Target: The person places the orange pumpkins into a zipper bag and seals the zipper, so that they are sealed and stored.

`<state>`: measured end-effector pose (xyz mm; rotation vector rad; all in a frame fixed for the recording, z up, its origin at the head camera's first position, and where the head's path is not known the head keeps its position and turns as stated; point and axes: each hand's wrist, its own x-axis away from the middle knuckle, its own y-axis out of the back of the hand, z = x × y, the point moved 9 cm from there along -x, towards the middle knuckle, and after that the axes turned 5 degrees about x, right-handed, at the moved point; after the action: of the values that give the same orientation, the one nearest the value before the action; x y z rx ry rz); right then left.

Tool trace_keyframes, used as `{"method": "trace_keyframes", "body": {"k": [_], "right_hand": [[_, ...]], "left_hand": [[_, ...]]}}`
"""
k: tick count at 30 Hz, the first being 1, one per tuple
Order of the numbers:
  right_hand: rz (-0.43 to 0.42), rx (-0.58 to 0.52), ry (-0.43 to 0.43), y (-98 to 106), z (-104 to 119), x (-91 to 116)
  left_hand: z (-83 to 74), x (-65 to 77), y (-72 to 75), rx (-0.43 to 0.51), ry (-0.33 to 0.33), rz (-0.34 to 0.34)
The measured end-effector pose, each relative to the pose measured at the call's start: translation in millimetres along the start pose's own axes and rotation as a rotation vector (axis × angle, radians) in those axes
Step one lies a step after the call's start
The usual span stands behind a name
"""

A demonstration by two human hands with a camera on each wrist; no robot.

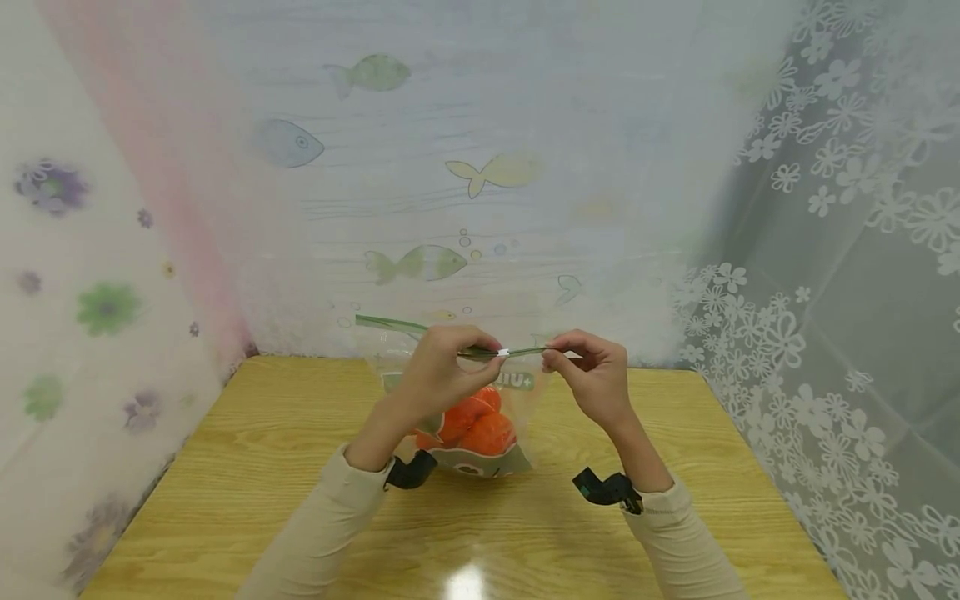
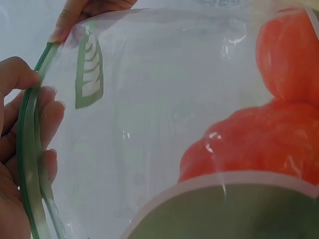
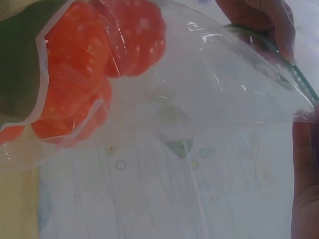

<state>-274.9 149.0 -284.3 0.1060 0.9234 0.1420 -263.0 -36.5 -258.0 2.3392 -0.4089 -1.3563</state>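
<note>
Clear plastic made up the bag (image 1: 457, 400), which stood on the wooden table (image 1: 247, 467) between the two arms. It was a zip bag with a green strip (image 1: 390, 324) along its top. On the left, that strip stuck out past the left hand and pointed to the far left. It looked flat there, but I could not tell if that part was pressed closed.

The left hand (image 1: 438, 375) was in front of the bag's top. Its fingers (image 2: 47, 107) were curled and pinched the green strip. In the left wrist view, the strip had two lines with a small gap between them near that hand, so the zip looked open at that spot.

Below the hands, some orange round things (image 1: 472, 425) sat inside the bag, low down near the table. They looked like fruit. The bag also had a dark green band at its bottom.

The right hand (image 1: 596, 375) was just to the right. Its finger and thumb were curled and pinched the right end of the strip.

I think the fruit was already packed in. Part of the zip seemed not yet closed, so some pressing along the top was left to do.
</note>
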Motion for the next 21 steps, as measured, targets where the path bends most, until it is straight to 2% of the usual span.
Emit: {"method": "trace_keyframes", "body": {"k": [11, 15, 21], "right_hand": [[-0.010, -0.030, -0.001, 6.3, -4.8, 3.8], [-0.012, -0.029, -0.024, 8.3, -8.8, 4.4], [-0.049, -0.006, -0.042, 6.2, -20.8, -1.6]], "left_hand": [[0.0, 12.3, 14.7, -0.076, -0.011, 0.016], [5.1, 18.8, 21.3, -0.063, 0.001, 0.007], [24.8, 18.3, 34.7, -0.035, -0.005, 0.026]]}}
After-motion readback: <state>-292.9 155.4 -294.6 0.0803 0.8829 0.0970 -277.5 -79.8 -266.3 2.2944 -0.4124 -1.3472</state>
